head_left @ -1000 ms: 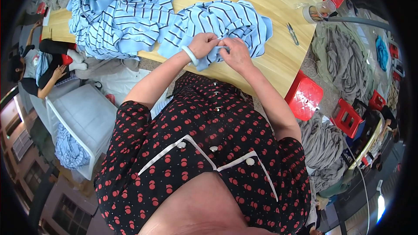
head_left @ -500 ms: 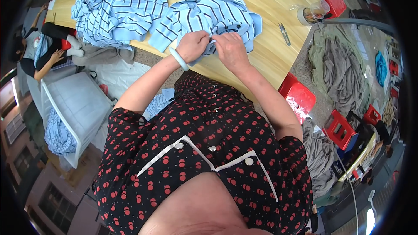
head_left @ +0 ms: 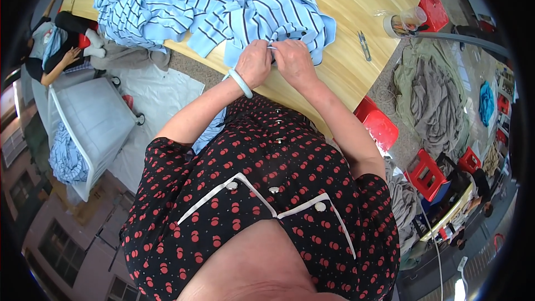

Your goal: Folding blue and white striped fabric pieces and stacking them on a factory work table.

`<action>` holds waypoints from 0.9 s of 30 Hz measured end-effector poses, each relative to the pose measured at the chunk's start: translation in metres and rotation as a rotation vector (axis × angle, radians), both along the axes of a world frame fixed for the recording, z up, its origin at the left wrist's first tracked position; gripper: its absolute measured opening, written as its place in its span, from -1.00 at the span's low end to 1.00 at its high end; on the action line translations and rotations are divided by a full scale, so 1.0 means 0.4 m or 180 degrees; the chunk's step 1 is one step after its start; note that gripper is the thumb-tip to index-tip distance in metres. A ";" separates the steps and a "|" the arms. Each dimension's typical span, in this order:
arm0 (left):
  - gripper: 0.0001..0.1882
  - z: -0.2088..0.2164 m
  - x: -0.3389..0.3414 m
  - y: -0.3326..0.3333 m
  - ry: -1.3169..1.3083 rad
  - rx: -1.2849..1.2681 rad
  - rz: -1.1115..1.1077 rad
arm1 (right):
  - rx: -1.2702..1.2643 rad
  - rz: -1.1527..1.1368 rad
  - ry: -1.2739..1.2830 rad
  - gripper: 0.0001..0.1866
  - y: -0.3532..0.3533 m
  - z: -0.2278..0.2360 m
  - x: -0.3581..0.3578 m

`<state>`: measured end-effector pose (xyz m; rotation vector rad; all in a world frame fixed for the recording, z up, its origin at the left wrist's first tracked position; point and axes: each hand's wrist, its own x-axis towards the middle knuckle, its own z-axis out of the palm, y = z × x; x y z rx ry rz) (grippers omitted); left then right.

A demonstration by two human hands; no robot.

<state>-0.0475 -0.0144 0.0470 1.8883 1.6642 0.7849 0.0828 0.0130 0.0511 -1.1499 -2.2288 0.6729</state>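
A light-blue garment with dark and white stripes lies bunched at the near edge of the wooden table. Dark round buttons show on it just beyond my fingers. My left hand, below a pale bangle, pinches the garment's near part. Close beside it, my right hand pinches the same cloth, its thumb and fingertips almost meeting those of the left. The exact bit of cloth between the fingertips is hidden. A pair of thread snips rests on the table to the right.
More striped blue garments pile up on the table's left. A cup of small tools stands near the right edge. Red stools and grey cloth heaps lie rightward. At left are a white wheeled bin and a seated person.
My left hand has turned more upright and its wrist has shifted right and nearer to me. My right hand stays on the garment, nearly in place. The whole view has shifted slightly.
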 end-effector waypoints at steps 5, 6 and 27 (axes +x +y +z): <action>-0.84 -0.020 -0.004 0.021 0.0162 -0.0321 -0.0099 | -0.0034 -0.0158 0.0012 -0.87 0.000 -0.023 -0.001; -0.84 -0.022 -0.008 0.028 0.0230 -0.0406 -0.0144 | 0.0031 -0.0151 -0.0108 -0.87 0.000 -0.024 -0.005; -0.84 -0.045 -0.234 0.078 -0.0398 -0.0857 -0.1285 | -0.1771 0.0398 0.0166 -0.81 0.060 -0.046 -0.034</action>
